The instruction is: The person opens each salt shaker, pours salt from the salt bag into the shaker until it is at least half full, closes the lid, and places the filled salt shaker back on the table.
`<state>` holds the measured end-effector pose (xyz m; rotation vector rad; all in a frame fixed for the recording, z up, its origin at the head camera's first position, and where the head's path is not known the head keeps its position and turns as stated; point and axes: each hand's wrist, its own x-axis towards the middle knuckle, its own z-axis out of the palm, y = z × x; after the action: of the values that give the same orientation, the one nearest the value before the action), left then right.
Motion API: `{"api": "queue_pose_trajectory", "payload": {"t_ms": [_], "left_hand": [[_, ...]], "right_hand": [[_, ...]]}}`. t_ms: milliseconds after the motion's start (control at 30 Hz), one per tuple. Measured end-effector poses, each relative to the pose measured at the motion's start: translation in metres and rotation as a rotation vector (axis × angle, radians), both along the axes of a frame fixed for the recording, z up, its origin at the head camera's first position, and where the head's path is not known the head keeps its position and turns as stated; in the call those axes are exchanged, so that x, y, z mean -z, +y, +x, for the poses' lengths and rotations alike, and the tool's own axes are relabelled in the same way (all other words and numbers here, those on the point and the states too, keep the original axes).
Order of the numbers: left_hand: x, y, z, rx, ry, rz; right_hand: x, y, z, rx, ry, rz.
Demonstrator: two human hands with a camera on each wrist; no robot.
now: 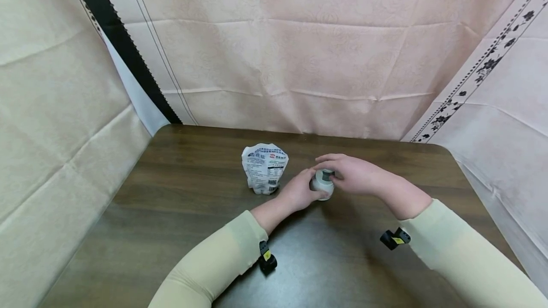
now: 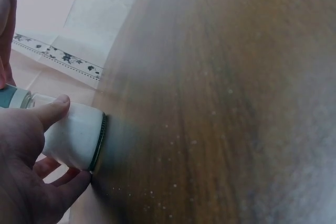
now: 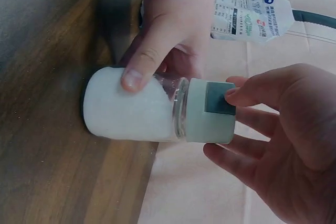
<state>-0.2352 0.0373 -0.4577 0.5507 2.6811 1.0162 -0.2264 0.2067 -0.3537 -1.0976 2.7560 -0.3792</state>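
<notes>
A clear glass shaker jar (image 3: 128, 111) filled with white powder stands upright on the wooden table. Its pale green cap (image 3: 197, 124) has a darker green square on the side and sits on the neck. My left hand (image 1: 299, 190) grips the glass body, with the thumb on one side and fingers around the other. At the top, my right hand (image 1: 359, 176) holds the cap between thumb and fingers, the thumb on the dark square. To the left of the jar stands a white printed packet (image 1: 265, 168), touched by neither hand.
White grains (image 2: 173, 186) are scattered on the brown table (image 1: 171, 213) near the jar's base. Pale cloth (image 1: 274, 61) hangs behind the table's far edge and at both sides. A small black camera hangs at each sleeve cuff.
</notes>
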Motion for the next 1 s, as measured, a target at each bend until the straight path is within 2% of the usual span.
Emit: {"api": "queue_pose_trajectory", "payload": {"t_ms": [200,333,667,1000], "left_hand": [[0.002,0.0,0.0,0.004,0.008,0.007],[0.003,0.0,-0.001,0.01,0.022,0.01],[0.003,0.001,-0.001,0.02,0.031,0.012],[0.004,0.0,-0.001,0.022,0.044,0.022]], "right_hand": [[0.003,0.002,-0.001,-0.051,0.084,-0.002],[0.007,0.002,-0.001,-0.03,0.143,-0.025],[0.019,-0.003,0.002,0.158,0.224,-0.07],[0.016,-0.016,0.007,0.364,0.153,-0.049]]}}
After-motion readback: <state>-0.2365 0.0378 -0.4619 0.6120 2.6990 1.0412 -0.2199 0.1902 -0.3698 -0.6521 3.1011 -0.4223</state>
